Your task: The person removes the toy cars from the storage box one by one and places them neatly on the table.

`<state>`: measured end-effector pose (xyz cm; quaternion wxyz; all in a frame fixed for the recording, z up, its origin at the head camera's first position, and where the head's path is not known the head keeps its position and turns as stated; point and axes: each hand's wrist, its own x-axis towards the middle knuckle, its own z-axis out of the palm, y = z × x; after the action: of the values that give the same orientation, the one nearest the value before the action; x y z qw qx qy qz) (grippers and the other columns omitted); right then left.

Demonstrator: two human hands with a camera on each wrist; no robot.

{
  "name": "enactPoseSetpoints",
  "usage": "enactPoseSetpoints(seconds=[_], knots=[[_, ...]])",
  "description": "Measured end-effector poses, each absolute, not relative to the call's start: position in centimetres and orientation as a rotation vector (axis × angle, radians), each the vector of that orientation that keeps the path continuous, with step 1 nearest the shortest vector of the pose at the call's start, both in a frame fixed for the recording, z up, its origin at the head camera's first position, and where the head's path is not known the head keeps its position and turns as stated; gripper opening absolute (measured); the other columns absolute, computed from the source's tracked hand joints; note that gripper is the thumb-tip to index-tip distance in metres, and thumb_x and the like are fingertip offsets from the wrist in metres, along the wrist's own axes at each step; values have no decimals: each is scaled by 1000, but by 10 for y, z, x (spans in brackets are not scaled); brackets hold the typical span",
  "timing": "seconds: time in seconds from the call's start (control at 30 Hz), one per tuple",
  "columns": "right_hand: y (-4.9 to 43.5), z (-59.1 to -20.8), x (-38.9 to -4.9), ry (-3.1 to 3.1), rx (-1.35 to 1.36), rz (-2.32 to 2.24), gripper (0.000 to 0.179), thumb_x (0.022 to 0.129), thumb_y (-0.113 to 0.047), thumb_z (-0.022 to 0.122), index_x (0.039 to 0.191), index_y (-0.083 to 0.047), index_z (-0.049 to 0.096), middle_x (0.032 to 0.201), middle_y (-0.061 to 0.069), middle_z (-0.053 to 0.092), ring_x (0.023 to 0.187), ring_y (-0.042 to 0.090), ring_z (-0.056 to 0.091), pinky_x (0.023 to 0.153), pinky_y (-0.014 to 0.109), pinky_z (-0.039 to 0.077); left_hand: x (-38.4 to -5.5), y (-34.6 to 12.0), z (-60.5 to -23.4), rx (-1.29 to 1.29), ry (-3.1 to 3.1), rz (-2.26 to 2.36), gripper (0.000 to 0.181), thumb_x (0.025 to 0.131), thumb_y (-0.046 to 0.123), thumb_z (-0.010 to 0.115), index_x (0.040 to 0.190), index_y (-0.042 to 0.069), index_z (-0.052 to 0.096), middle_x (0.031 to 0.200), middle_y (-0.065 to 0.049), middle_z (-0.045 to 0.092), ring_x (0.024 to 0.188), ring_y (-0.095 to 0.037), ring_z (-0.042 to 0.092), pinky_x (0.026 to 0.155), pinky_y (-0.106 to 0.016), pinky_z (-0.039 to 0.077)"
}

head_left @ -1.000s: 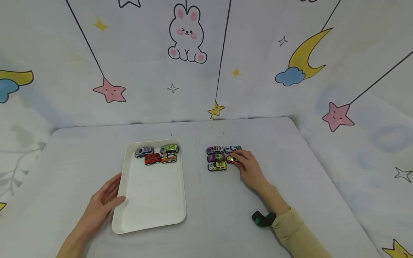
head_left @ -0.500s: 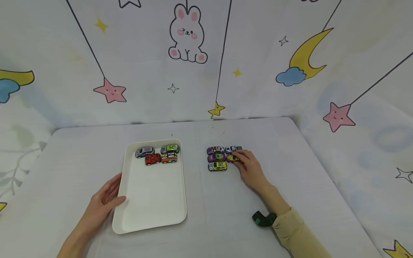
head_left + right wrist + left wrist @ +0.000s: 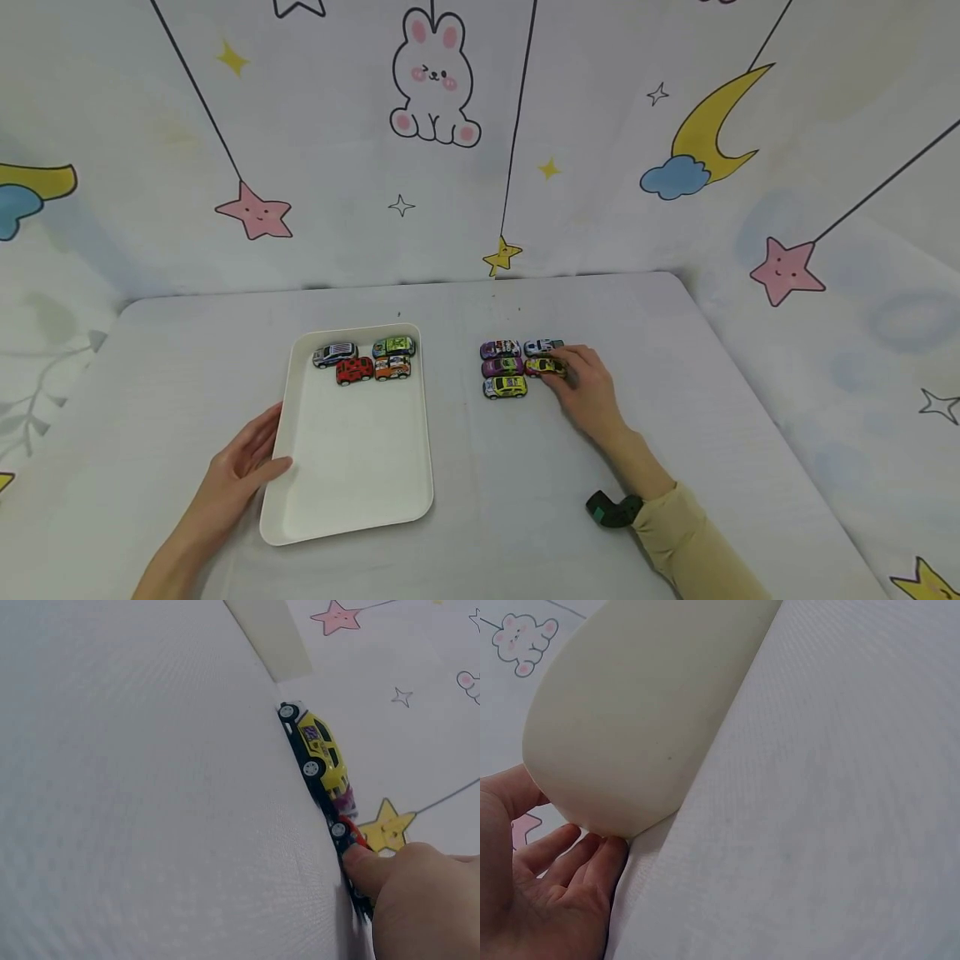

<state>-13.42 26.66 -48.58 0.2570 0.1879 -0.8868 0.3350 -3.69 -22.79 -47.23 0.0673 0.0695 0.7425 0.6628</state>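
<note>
The desk (image 3: pixel 622 317) is white, and behind it the pale backdrop (image 3: pixel 315 117) carries a printed bunny (image 3: pixel 433 83), stars and a moon. The right hand (image 3: pixel 588 398) pinches a yellow-and-pink toy car (image 3: pixel 544 367) beside a purple toy car (image 3: pixel 502 367); the left hand (image 3: pixel 238 468) grips the white tray's (image 3: pixel 360 467) rim.

In wrist views, can't see the whole pinched car (image 3: pixel 345 834) behind the right hand (image 3: pixel 424 900), or the whole cut-off tray (image 3: pixel 641 720).

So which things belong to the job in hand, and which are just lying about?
Likely the job:
white tray, gripped by the left hand
four toy cars inside
five toy cars outside it, one in the right hand

Likely just around:
patterned backdrop
dark green object
</note>
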Motion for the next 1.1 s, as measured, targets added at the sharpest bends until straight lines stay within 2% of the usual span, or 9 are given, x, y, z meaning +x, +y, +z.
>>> enactPoseSetpoints(seconds=[0.17, 0.33, 0.5, 0.7, 0.83, 1.1], knots=[[267, -486, -135, -2384, 455, 903, 40, 75, -4, 87, 111, 1, 70, 110, 14, 65, 104, 29, 60, 87, 36, 50, -37, -228, -471, 205, 2264, 1966, 70, 98, 2, 61, 157, 5, 26, 162, -4, 32, 129, 18, 40, 100, -1, 38], [266, -484, -135, -2381, 412, 917, 41, 73, -6, 89, 109, 1, 71, 108, 15, 65, 96, 28, 61, 82, 27, 48, -38, -228, -472, 208, 2268, 1950, 69, 98, 3, 61, 158, 5, 25, 163, -3, 31, 131, 17, 39, 101, -1, 37], [266, -485, -134, -2376, 408, 922, 41, 73, -5, 88, 109, 2, 71, 108, 15, 65, 95, 27, 63, 83, 20, 47, -38, -228, -471, 203, 2269, 1949, 69, 98, 3, 61, 158, 6, 25, 162, -1, 32, 130, 18, 40, 101, 0, 37], [266, -484, -135, -2388, 403, 923, 40, 74, -4, 87, 110, 3, 70, 108, 15, 65, 94, 27, 63, 82, 22, 47, -38, -228, -472, 204, 2267, 1951, 69, 98, 3, 61, 158, 7, 26, 162, 1, 33, 131, 18, 39, 102, 0, 36], [267, -484, -135, -2388, 412, 920, 39, 75, -3, 86, 110, 3, 70, 109, 15, 65, 95, 27, 64, 82, 28, 50, -38, -228, -472, 203, 2275, 1944, 69, 98, 3, 61, 158, 7, 26, 162, 1, 33, 130, 18, 39, 101, 0, 36], [268, -486, -136, -2369, 411, 925, 39, 76, -3, 86, 111, 3, 69, 109, 15, 64, 93, 27, 63, 80, 33, 53, -38, -228, -472, 197, 2284, 1931, 70, 98, 4, 61, 158, 7, 25, 163, -1, 31, 130, 19, 39, 101, 0, 36]])
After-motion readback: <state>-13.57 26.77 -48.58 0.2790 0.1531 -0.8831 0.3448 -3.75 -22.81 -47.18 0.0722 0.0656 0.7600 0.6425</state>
